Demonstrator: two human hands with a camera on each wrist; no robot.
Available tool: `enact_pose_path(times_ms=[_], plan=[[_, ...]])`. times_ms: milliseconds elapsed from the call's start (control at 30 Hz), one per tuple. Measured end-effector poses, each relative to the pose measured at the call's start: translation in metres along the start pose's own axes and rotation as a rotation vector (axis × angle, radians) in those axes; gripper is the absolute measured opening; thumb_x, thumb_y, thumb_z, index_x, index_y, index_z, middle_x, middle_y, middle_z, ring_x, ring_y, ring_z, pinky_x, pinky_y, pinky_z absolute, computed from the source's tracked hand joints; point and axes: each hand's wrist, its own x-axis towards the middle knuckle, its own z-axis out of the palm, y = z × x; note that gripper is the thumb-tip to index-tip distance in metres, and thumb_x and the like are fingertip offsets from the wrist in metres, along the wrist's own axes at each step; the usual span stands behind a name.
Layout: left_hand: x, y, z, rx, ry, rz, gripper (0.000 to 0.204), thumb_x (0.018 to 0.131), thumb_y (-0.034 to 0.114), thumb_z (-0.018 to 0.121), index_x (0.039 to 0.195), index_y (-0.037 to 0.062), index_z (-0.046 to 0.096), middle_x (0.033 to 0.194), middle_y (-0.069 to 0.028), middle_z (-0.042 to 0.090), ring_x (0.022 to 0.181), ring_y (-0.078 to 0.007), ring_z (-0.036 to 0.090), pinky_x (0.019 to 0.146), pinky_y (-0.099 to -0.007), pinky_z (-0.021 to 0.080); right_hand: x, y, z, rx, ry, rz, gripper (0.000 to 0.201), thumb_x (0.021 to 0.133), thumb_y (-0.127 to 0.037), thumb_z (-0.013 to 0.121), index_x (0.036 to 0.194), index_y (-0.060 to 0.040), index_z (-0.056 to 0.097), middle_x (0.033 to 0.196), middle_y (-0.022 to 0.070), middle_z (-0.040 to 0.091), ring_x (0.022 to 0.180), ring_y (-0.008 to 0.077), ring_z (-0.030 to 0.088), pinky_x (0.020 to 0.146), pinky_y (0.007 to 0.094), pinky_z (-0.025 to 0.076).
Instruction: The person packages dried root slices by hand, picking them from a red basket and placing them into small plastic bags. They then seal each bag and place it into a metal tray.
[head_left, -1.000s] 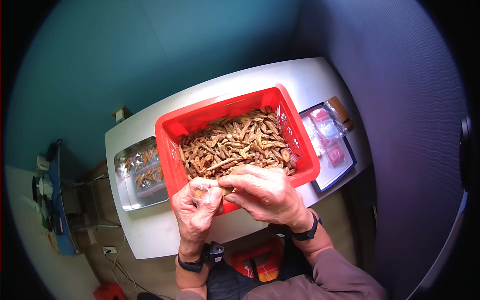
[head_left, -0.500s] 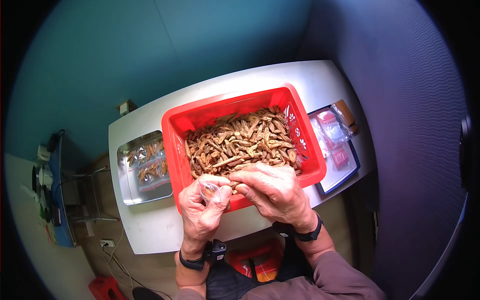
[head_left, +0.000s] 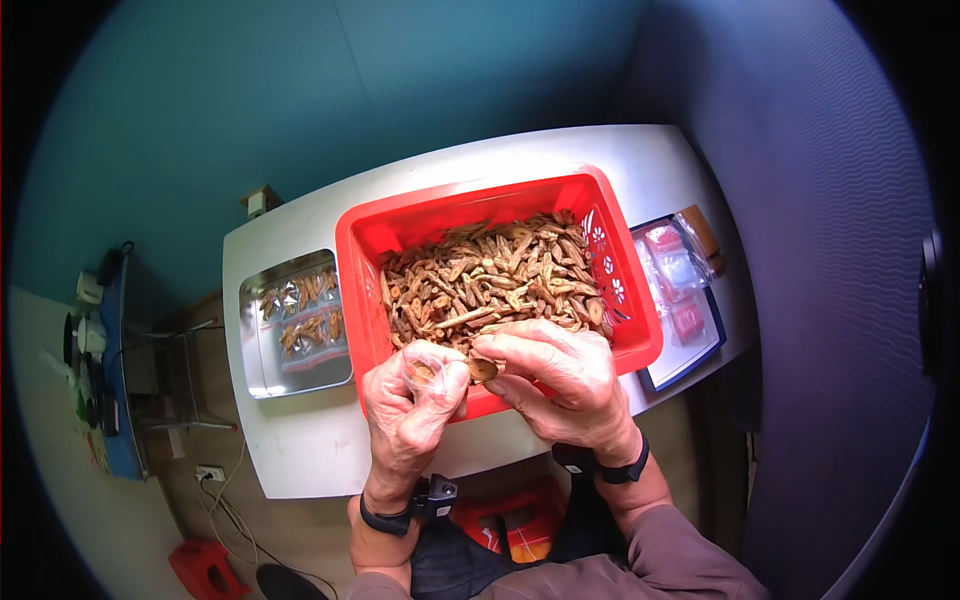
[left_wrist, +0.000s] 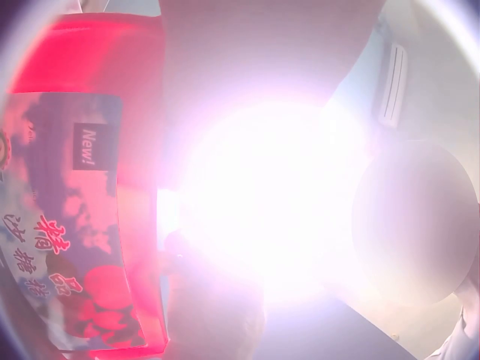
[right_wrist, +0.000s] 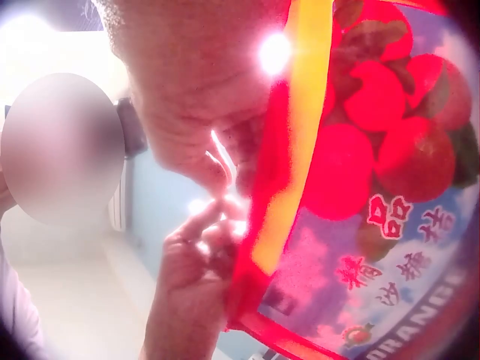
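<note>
In the head view, my left hand (head_left: 405, 415) grips a small clear plastic bag (head_left: 424, 370) with a brownish piece inside it. The fingers of my right hand (head_left: 565, 385) pinch a flat brown dried root slice (head_left: 482, 370), right beside the left thumb and fingertips. Both hands are over the near rim of a red plastic basket (head_left: 360, 310). A deep heap of dried root slices (head_left: 490, 275) fills the basket's bottom. Glare hides much of the left wrist view; the right wrist view shows the fingertips of both hands close together.
On the white table (head_left: 320, 440), a metal tray (head_left: 270, 378) at left holds clear bags of slices (head_left: 315, 335). At right a blue-edged white tray (head_left: 690, 362) carries plastic packets (head_left: 678, 275), with a wooden block (head_left: 705, 238) behind. Red containers and cables are on the floor.
The view has shifted, so basket and table sit further right. My hands stay together at the near rim; the slice between the fingertips now shows more of its flat face.
</note>
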Motion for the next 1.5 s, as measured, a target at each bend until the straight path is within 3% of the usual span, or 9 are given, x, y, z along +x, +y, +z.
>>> enact_pose_path(times_ms=[400, 733, 800, 900, 1067, 1167, 1267, 1333, 1500], plan=[[0.002, 0.001, -0.001, 0.032, -0.027, 0.010, 0.011, 0.090, 0.009, 0.074, 0.094, 0.0025, 0.067, 0.074, 0.0031, 0.063, 0.063, -0.0013, 0.051, 0.056, -0.0194, 0.040, 0.001, 0.001, -0.002, -0.072, 0.011, -0.079, 0.029, 0.078, 0.001, 0.077, 0.106, -0.0009, 0.069, 0.090, 0.0124, 0.069, 0.075, 0.0266, 0.071, 0.060, 0.0343, 0.057], [0.004, 0.004, 0.010, 0.335, -0.086, -0.044, 0.030, 0.078, 0.006, 0.085, 0.098, 0.0050, 0.063, 0.074, 0.0005, 0.063, 0.066, 0.0002, 0.053, 0.057, -0.0203, 0.044, -0.001, -0.006, -0.016, 0.199, 0.122, 0.131, 0.015, 0.077, 0.000, 0.079, 0.090, 0.0028, 0.072, 0.081, 0.0126, 0.072, 0.067, 0.0184, 0.069, 0.060, 0.0277, 0.053], [0.005, 0.003, 0.012, 0.380, -0.084, -0.028, 0.033, 0.076, 0.007, 0.084, 0.100, 0.0055, 0.062, 0.074, -0.0038, 0.066, 0.063, -0.0062, 0.060, 0.058, -0.0254, 0.048, -0.002, -0.003, -0.015, 0.205, 0.116, 0.159, 0.015, 0.077, 0.000, 0.080, 0.090, 0.0036, 0.072, 0.080, 0.0120, 0.071, 0.066, 0.0165, 0.067, 0.060, 0.0269, 0.052], [0.006, -0.002, 0.011, 0.537, -0.134, 0.133, 0.040, 0.073, 0.015, 0.081, 0.104, 0.0048, 0.060, 0.083, -0.0148, 0.067, 0.073, -0.0321, 0.069, 0.067, -0.0393, 0.055, -0.002, -0.005, -0.016, 0.215, 0.088, 0.207, 0.014, 0.080, 0.001, 0.078, 0.092, 0.0040, 0.073, 0.080, 0.0118, 0.071, 0.065, 0.0148, 0.066, 0.058, 0.0262, 0.050], [0.007, 0.002, 0.008, 0.610, -0.195, 0.196, 0.039, 0.069, 0.013, 0.067, 0.106, 0.0016, 0.057, 0.086, -0.0187, 0.064, 0.080, -0.0387, 0.066, 0.072, -0.0434, 0.054, -0.003, -0.008, -0.011, 0.234, 0.093, 0.328, 0.013, 0.083, 0.000, 0.076, 0.094, 0.0043, 0.073, 0.079, 0.0101, 0.070, 0.063, 0.0125, 0.064, 0.057, 0.0257, 0.049], [0.008, -0.001, 0.005, 0.525, -0.210, 0.269, 0.041, 0.068, 0.005, 0.054, 0.109, -0.0009, 0.058, 0.077, -0.0108, 0.056, 0.066, -0.0229, 0.054, 0.064, -0.0343, 0.046, -0.003, -0.007, -0.012, 0.262, 0.150, 0.340, 0.013, 0.084, -0.001, 0.076, 0.095, 0.0048, 0.072, 0.077, 0.0080, 0.068, 0.062, 0.0108, 0.063, 0.056, 0.0244, 0.047], [0.008, 0.001, 0.005, 0.510, -0.221, 0.188, 0.041, 0.068, 0.005, 0.047, 0.108, -0.0020, 0.057, 0.077, -0.0122, 0.055, 0.067, -0.0251, 0.053, 0.064, -0.0364, 0.045, -0.004, -0.002, -0.015, 0.157, 0.077, 0.295, 0.013, 0.084, -0.001, 0.077, 0.095, 0.0053, 0.072, 0.075, 0.0068, 0.067, 0.062, 0.0101, 0.063, 0.056, 0.0232, 0.047], [0.009, 0.005, 0.003, 0.557, -0.253, 0.162, 0.034, 0.072, 0.006, 0.049, 0.106, 0.0006, 0.055, 0.088, -0.0223, 0.062, 0.081, -0.0440, 0.062, 0.072, -0.0499, 0.050, -0.004, -0.004, -0.014, 0.192, 0.077, 0.334, 0.013, 0.083, 0.000, 0.077, 0.094, 0.0049, 0.072, 0.075, 0.0064, 0.067, 0.061, 0.0091, 0.061, 0.055, 0.0232, 0.045], [0.008, 0.006, 0.004, 0.475, -0.239, 0.118, 0.027, 0.075, 0.006, 0.049, 0.101, 0.0002, 0.057, 0.088, -0.0212, 0.064, 0.081, -0.0418, 0.064, 0.072, -0.0473, 0.051, -0.004, -0.004, -0.017, 0.203, 0.088, 0.397, 0.010, 0.082, 0.000, 0.077, 0.089, 0.0037, 0.071, 0.072, 0.0040, 0.064, 0.058, 0.0068, 0.054, 0.053, 0.0234, 0.041]])
